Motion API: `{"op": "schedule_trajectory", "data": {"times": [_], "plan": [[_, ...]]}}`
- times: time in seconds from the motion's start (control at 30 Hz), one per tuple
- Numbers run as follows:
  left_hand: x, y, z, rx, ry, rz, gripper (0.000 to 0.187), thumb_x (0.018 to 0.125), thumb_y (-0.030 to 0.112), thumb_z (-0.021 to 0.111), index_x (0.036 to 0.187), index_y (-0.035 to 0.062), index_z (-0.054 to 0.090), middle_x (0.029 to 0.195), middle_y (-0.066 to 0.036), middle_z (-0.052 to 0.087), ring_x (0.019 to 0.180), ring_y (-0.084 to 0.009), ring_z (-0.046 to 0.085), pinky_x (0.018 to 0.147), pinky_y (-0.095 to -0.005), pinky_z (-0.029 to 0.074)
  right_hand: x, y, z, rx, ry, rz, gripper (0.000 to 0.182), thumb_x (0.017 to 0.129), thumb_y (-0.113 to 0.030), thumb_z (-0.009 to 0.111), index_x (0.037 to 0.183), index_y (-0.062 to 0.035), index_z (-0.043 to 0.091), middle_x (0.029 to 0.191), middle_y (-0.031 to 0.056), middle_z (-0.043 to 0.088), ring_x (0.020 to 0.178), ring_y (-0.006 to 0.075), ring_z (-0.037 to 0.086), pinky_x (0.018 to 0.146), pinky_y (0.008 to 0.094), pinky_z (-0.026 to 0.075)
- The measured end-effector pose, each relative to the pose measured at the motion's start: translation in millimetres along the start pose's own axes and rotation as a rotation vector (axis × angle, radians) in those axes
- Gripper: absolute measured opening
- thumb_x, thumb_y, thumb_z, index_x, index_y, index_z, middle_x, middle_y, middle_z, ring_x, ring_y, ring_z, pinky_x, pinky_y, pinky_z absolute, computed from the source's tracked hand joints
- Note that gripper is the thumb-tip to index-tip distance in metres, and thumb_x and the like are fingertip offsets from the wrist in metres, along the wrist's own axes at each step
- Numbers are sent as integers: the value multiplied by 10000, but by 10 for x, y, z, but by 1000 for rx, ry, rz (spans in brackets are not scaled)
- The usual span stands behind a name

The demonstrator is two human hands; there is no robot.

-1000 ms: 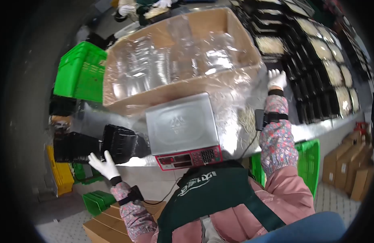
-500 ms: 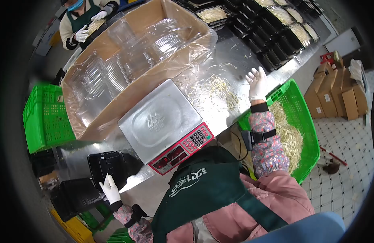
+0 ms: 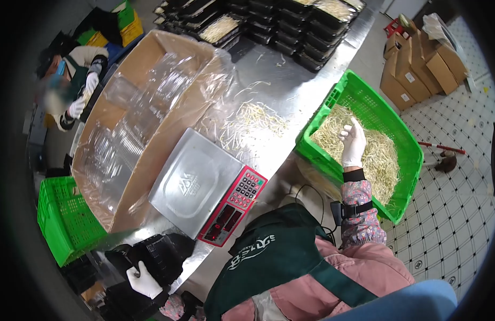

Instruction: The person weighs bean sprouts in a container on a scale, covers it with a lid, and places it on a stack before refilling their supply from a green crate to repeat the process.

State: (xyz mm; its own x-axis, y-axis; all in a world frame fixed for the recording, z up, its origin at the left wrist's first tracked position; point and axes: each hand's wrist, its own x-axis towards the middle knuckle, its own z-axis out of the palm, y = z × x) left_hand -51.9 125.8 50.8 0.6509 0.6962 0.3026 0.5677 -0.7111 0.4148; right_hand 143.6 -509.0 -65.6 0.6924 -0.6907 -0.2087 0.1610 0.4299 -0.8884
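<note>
Head view: the right hand [image 3: 353,143] is at right of centre, over the sprouts [image 3: 384,166] in the green crate [image 3: 378,107]; its fingers are partly curled and separated, palm exposed, with nothing visibly held. Contact with the sprouts cannot be determined. The sprouts extend on both sides of this hand and toward the lower right; it is the nearer hand. The crate's long axis runs from upper left to lower right, beside the table [image 3: 306,96]. The left hand [image 3: 144,281], at lower left, is at the near side of the black trays [image 3: 159,257], thumb apart from the fingers; whether it pinches an edge cannot be determined. The scale [image 3: 194,182] lies between the trays and the loose sprouts [image 3: 252,125], its red keypad panel facing lower right. A display reads "0". The plate bears a peaked emblem; the apron [image 3: 258,273] bears white characters, not fully legible.
</note>
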Motion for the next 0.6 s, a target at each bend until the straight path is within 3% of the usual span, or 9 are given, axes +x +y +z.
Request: {"op": "schedule_trajectory", "data": {"times": [0.07,0.1,0.13,0.2,0.27,0.4,0.53,0.6], "plan": [[71,402,23,-91,140,65,240,795,93,742,777,-4,523,672,13,412,640,-112,384,621,-265,387,5,-155,-156,-81,-12,-110,296,975,-233,491,1205,-72,583,856,38,600,678,119,563,628,260,471],[73,695,120,-296,157,72,206,800,92,740,869,-30,590,748,-12,550,702,-126,487,691,-270,435,-11,-224,-240,-94,-15,-147,292,984,-236,477,1196,-69,588,864,46,612,680,113,575,617,249,482],[94,950,199,-326,134,215,210,812,78,726,940,-45,614,861,-55,626,796,-159,561,774,-285,464,16,-283,-362,-119,-17,-181,300,990,-241,471,1196,-58,588,855,45,617,678,107,578,617,247,490],[20,1640,432,-405,16,458,178,812,10,676,971,-48,622,901,-79,631,844,-185,584,802,-302,469,-22,-494,-543,-192,23,-213,299,989,-238,479,1193,-49,591,833,39,617,671,99,577,614,242,485],[-205,2448,623,-601,-314,673,197,799,-50,608,994,-42,633,939,-125,644,895,-232,617,828,-322,478,-15,-708,-808,-201,51,-237,298,989,-235,485,1188,-42,594,815,33,621,663,91,575,614,232,478],[-754,3485,1533,-564,-729,983,214,801,-44,567,993,2,649,976,-166,655,923,-313,636,833,-333,491,-47,-1361,-1583,-355,131,-308,281,986,-219,493,1176,-43,602,809,22,624,660,78,569,622,220,474],[-1006,3840,2873,-291,-705,1045,238,788,106,631,1015,50,671,992,-162,669,939,-331,641,880,-389,477,-154,-1974,-2559,-507,174,-281,244,967,-158,528,1156,-27,608,822,8,620,679,67,559,651,212,477],[-1123,4158,2898,82,-805,1049,368,743,176,683,1097,81,651,1132,-117,646,1060,-295,601,965,-423,424,-293,-2272,-3047,-625,216,-321,240,961,-135,531,1157,-18,604,835,4,617,713,63,558,672,212,473]]}}
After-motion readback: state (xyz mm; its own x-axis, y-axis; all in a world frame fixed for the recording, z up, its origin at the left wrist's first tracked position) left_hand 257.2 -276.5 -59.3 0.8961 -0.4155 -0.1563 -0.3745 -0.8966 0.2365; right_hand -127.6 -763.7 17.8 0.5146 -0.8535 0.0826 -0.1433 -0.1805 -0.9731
